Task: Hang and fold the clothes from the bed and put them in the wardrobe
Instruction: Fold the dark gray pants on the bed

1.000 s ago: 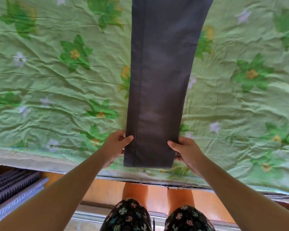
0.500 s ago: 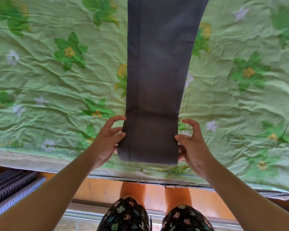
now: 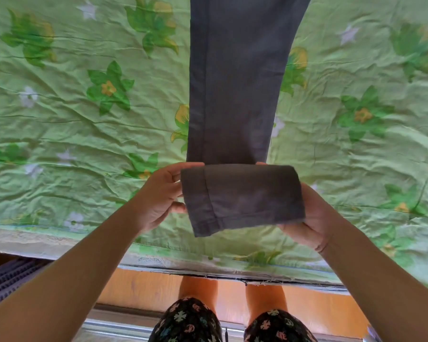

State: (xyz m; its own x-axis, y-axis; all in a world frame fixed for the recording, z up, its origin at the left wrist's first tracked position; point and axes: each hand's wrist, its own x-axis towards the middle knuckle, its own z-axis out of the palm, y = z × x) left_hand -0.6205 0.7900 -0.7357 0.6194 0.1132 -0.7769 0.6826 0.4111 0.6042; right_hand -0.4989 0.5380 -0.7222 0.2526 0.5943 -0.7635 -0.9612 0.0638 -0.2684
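One grey trousers (image 3: 237, 82) hem, fingers (image 3: 183, 167) of left hand (image 3: 158, 196) and right hand (image 3: 316, 218) gripping it, floral bedsheet (image 3: 84, 134)

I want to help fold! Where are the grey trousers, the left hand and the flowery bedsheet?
grey trousers (image 3: 235, 82): head view, the flat leg on the bed.
left hand (image 3: 158, 195): head view, middle of the hand.
flowery bedsheet (image 3: 84, 137): head view, a bare wrinkled patch.

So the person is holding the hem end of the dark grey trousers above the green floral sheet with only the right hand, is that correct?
Not quite: the head view shows both the left hand and the right hand holding the trousers above the sheet.
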